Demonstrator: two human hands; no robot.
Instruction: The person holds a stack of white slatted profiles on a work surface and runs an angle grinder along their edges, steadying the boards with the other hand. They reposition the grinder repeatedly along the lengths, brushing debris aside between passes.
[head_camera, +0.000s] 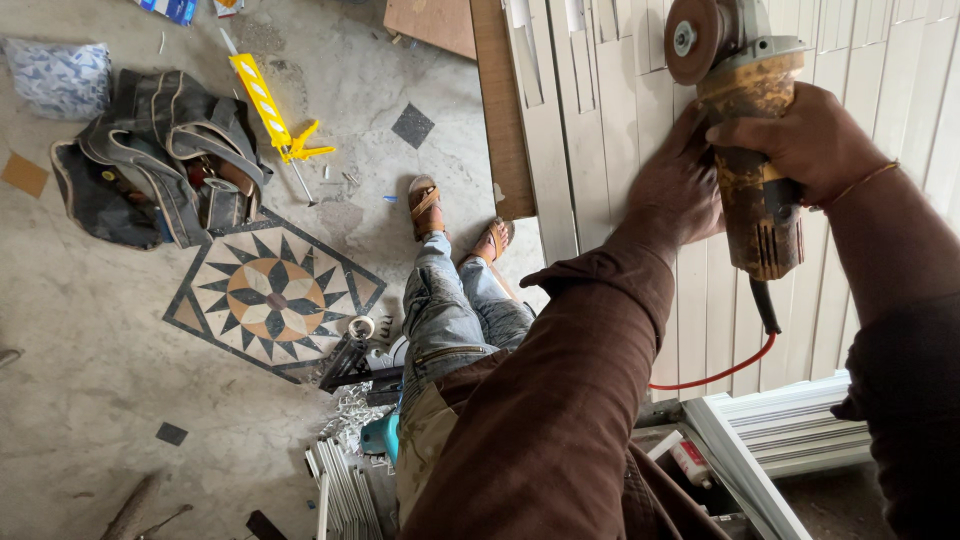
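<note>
Grey concrete floor (90, 340) lies below. Right hand (810, 140) is clamped on a grimy yellow angle grinder (750, 150) over pale grooved panels (620, 120); left hand (675, 190), fingers spread, steadies it close—a kick could slip the disc toward them.

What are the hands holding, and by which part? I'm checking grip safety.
An angle grinder: the right hand wraps its rust-stained body just behind the disc head, and the left hand presses against the body's side.

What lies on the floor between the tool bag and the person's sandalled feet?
In the head view, a yellow caulking gun lies between the tool bag and the sandalled feet, with a few small bits scattered on the bare floor beside it.
</note>
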